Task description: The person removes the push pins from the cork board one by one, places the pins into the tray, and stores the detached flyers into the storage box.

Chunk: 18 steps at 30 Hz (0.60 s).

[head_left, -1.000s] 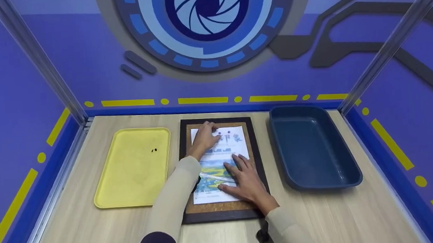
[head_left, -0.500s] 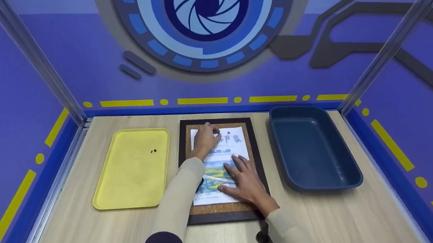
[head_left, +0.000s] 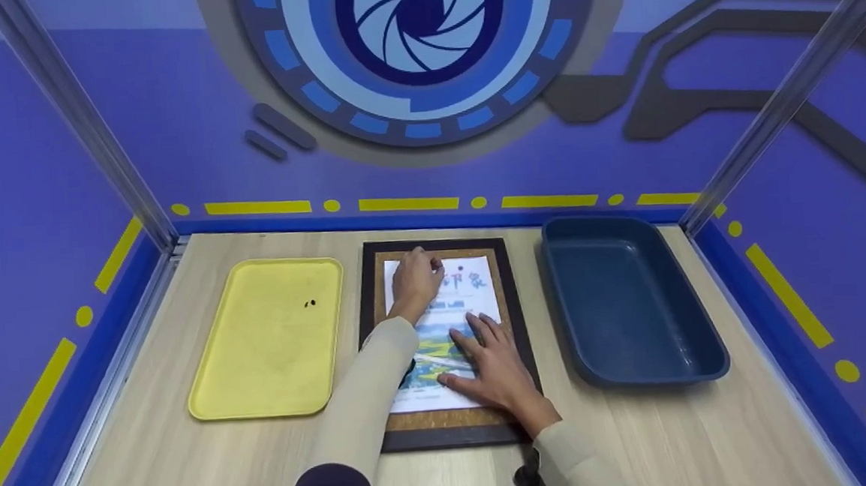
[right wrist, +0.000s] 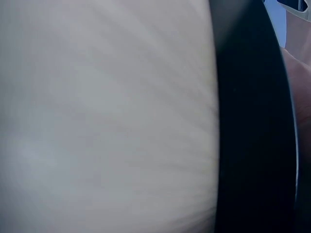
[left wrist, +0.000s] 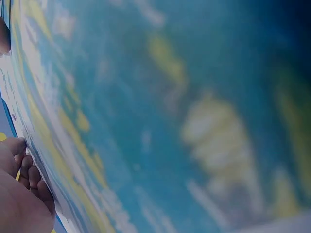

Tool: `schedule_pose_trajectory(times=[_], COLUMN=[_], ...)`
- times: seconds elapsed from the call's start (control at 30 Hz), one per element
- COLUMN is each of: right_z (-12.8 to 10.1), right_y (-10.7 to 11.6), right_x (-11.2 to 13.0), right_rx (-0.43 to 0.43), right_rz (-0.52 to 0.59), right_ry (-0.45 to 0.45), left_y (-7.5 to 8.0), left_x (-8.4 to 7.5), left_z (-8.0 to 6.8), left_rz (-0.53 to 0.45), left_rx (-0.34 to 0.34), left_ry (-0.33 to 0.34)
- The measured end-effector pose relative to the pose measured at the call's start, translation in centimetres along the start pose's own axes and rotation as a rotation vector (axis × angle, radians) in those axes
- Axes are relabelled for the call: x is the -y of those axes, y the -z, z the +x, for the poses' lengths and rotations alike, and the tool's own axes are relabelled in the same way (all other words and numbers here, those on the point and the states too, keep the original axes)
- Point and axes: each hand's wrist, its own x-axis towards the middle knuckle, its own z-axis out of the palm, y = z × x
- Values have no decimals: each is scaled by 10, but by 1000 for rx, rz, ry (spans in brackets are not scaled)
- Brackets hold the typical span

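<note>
Your left hand (head_left: 414, 280) had curled tighter, pinching something unseen at the sheet's (head_left: 473, 289) twelve o'clock edge, while your flat right hand (head_left: 492, 367) pressed it down.

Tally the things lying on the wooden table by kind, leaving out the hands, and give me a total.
Trays: 2, a yellow tray and a dark blue bin
Framed cork boards: 1, cork board
Printed sheets: 1, printed sheet
Small dark specks on the yellow tray: 2, specks
Total: 6
</note>
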Motion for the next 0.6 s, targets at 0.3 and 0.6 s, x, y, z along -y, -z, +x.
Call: schedule_pose_trajectory(times=[0.3, 0.6], right_z=[-2, -2], right_y=[1, 1], right_x=[0, -1], right_rx=[0, -9], right_rz=[-15, -8], right_ry=[6, 16], left_y=[-1, -2], left_x=[2, 5], left_z=[-2, -1], left_rz=[7, 45], left_rx=[-18, -25], left_ry=[-31, -63])
